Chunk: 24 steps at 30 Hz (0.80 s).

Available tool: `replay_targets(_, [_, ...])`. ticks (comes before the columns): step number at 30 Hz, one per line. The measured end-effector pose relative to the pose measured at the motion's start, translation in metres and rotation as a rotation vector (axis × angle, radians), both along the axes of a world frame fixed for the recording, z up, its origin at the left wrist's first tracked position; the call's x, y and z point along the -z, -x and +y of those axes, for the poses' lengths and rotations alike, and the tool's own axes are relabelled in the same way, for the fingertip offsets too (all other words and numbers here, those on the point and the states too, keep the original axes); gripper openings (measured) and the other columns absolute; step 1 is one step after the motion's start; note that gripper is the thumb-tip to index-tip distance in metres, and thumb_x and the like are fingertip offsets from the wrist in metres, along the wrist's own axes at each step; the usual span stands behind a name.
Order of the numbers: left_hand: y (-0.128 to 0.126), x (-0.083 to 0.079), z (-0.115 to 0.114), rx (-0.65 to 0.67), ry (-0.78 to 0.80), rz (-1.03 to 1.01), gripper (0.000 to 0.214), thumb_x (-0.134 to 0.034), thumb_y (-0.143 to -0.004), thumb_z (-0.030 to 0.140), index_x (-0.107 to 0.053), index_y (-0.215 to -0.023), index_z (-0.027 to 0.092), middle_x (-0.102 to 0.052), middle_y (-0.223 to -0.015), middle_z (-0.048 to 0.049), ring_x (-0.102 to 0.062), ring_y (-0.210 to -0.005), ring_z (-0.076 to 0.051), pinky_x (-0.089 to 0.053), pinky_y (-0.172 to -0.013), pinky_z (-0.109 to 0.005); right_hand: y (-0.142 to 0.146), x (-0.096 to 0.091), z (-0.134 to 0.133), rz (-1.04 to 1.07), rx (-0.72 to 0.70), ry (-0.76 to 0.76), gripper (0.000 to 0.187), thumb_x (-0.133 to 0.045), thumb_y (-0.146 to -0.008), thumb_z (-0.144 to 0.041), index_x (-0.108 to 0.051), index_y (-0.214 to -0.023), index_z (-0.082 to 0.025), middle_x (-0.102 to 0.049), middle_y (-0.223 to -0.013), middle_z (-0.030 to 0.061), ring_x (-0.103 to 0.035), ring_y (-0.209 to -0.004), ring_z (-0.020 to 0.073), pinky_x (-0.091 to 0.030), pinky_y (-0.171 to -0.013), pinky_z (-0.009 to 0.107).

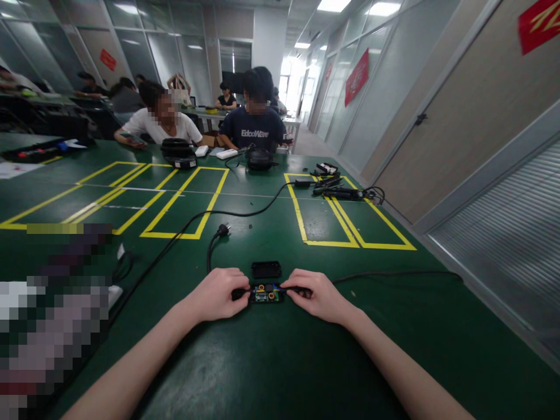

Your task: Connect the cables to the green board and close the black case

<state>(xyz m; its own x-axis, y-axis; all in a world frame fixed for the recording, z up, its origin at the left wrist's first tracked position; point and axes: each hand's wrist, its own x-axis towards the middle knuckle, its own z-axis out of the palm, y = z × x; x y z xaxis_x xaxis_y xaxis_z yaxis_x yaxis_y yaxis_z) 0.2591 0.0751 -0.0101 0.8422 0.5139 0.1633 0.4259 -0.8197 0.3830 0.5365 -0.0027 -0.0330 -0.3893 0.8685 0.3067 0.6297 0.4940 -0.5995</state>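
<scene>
An opened power adapter (266,294) lies on the green table in front of me, its circuit board with copper coils facing up in the lower black shell. My left hand (223,293) is closed around the black cable where it enters the adapter's left end. At the right end, my right hand (315,294) pinches the other black cable close to the shell. Just beyond the adapter lies its loose black cover (266,269), touched by neither hand. A black power plug (223,230) with its cord lies past my left hand.
A long black cord (227,214) crosses the table toward tools and cables (336,189) at the far right. Yellow tape (170,236) marks rectangles. Black headphone-like cases (178,153) stand at the far edge, where two people sit. Another cable (394,273) runs right.
</scene>
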Motion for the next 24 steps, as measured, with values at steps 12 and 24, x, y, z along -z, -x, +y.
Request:
replay_targets(12, [-0.001,-0.004,-0.003,0.034,-0.066,0.052,0.026,-0.054,-0.098,0.019,-0.069,-0.077,0.017,-0.066,-0.080,-0.0040,-0.062,-0.072,-0.017,-0.044,-0.064,-0.027,0.004,-0.007,-0.001,-0.116,-0.077,-0.084,0.018,-0.055,-0.096,-0.012,-0.071,-0.093,-0.021,-0.072,-0.096,0.0076,-0.067,-0.087,0.0210,-0.053,-0.076,0.033])
replay_targets(24, [-0.002,0.008,0.003,-0.142,0.011,-0.066,0.022,-0.069,-0.092,0.037,-0.061,-0.082,0.019,-0.061,-0.081,-0.0007,-0.058,-0.077,-0.018,-0.045,-0.067,-0.028,0.004,0.004,0.003,0.038,0.039,-0.089,0.019,-0.057,-0.098,-0.023,-0.074,-0.089,-0.022,-0.071,-0.096,0.0080,-0.067,-0.089,0.0221,-0.053,-0.082,0.038])
